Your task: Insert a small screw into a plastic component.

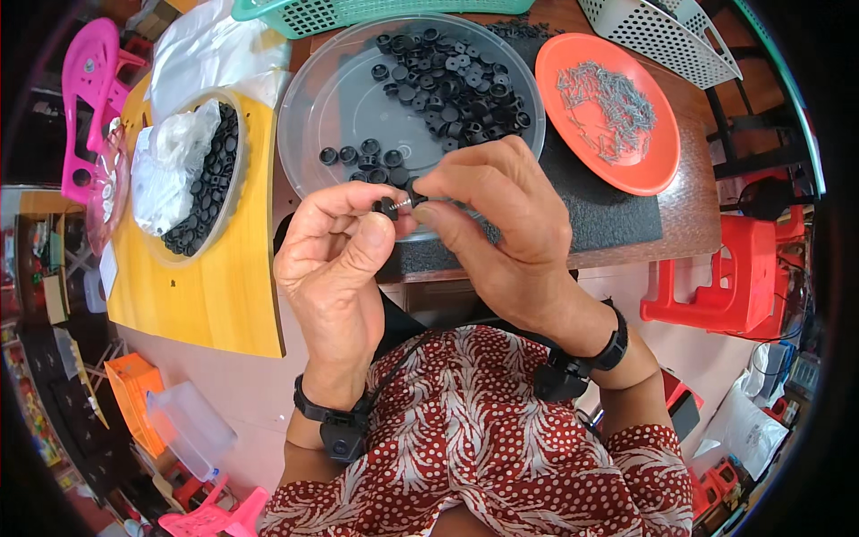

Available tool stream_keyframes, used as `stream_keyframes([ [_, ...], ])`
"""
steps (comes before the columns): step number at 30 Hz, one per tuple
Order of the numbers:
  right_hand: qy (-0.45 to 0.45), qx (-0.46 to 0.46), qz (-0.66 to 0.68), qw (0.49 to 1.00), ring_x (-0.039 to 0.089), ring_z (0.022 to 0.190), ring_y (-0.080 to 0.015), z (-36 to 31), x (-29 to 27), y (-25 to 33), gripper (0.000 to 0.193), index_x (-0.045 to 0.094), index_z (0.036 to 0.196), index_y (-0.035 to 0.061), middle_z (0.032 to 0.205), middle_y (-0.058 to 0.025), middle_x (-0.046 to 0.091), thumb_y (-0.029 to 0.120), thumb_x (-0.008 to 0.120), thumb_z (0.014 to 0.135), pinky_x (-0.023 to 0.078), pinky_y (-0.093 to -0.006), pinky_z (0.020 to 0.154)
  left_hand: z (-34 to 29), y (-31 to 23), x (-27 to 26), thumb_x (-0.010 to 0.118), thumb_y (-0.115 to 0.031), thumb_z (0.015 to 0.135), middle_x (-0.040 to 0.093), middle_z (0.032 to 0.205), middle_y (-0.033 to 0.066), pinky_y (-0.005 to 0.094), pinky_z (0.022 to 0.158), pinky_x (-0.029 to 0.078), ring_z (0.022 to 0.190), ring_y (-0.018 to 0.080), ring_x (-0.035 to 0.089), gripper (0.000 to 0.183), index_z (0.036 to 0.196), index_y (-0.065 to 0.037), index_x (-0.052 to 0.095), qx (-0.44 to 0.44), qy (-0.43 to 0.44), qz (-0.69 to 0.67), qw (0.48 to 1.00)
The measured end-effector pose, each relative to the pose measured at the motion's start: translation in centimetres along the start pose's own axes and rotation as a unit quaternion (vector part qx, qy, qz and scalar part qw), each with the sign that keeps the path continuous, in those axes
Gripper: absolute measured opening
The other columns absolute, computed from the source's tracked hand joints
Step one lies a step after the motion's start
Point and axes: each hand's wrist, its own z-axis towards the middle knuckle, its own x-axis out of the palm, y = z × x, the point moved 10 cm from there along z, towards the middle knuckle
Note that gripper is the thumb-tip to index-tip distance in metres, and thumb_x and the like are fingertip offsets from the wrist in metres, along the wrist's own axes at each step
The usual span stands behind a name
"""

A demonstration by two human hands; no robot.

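Note:
My left hand [338,251] pinches a small black plastic piece [385,208] between thumb and fingers. Out of it, toward the right, sticks a thin silver metal piece [401,204], ridged like a spring or screw. Thumb and forefinger of my right hand [510,219] close on a round black cap [415,191] at the metal piece's other end; the fingertips partly cover it. Both hands are over the near rim of a clear round tub [313,107] holding many loose black caps [456,80]. A few caps lie apart from the heap, just beyond my left fingers.
An orange-red plate [662,166] of small silver metal pieces [608,107] stands at the right on a black mat [617,219]. On the yellow table [215,309] at left is a clear container of black parts [201,197] with plastic bags. Baskets line the far edge; a red stool [716,282] stands right.

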Motion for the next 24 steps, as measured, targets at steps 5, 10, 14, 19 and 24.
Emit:
stream_keyframes([
  [5,0.014,0.104,0.117,0.988,0.056,0.070,-0.0129,-0.7,0.3,-1.4,0.023,0.062,0.093,0.0010,0.085,-0.0068,0.061,-0.002,0.069,0.072,0.045,-0.0241,0.058,0.3,0.7,-0.1,0.063,-0.006,0.083,0.062,0.093,0.0146,0.0295,0.078,0.047,0.079,0.0173,0.059,0.020,0.098,0.004,0.055,-0.023,0.020,-0.043,0.999],
  [10,0.016,0.087,0.123,0.988,0.054,0.068,-0.0107,-0.5,0.2,-1.1,0.024,0.061,0.095,-0.0006,0.084,-0.0067,0.060,-0.002,0.069,0.073,0.045,-0.0232,0.059,0.4,0.6,0.4,0.062,-0.008,0.083,0.062,0.092,0.0155,0.0310,0.077,0.046,0.079,0.0198,0.059,0.021,0.099,0.003,0.055,-0.018,0.037,-0.081,0.996],
  [14,0.020,0.130,0.182,0.975,0.054,0.071,-0.0104,-0.9,0.5,-1.8,0.026,0.061,0.099,-0.0009,0.086,-0.0061,0.059,-0.002,0.068,0.074,0.045,-0.0229,0.062,0.3,0.6,0.4,0.063,-0.009,0.083,0.063,0.092,0.0161,0.0309,0.077,0.045,0.079,0.0198,0.058,0.022,0.099,0.003,0.055,-0.023,0.038,-0.081,0.996],
  [19,-0.050,0.145,0.204,0.967,0.053,0.067,-0.0143,-1.5,0.0,-2.6,0.023,0.064,0.092,0.0035,0.076,-0.0047,0.059,0.000,0.068,0.069,0.044,-0.0243,0.054,0.3,1.0,0.6,0.064,-0.010,0.082,0.063,0.092,0.0160,0.0307,0.077,0.046,0.081,0.0205,0.059,0.022,0.098,0.003,0.056,-0.029,0.049,-0.074,0.996],
  [24,-0.059,0.149,0.205,0.966,0.053,0.067,-0.0135,-1.4,-0.6,-2.7,0.025,0.065,0.095,0.0037,0.076,-0.0049,0.058,-0.001,0.066,0.070,0.044,-0.0238,0.054,0.1,1.2,0.4,0.064,-0.014,0.083,0.059,0.089,0.0116,0.0290,0.073,0.044,0.076,0.0171,0.054,0.023,0.097,0.001,0.056,-0.042,0.037,-0.030,0.998],
])
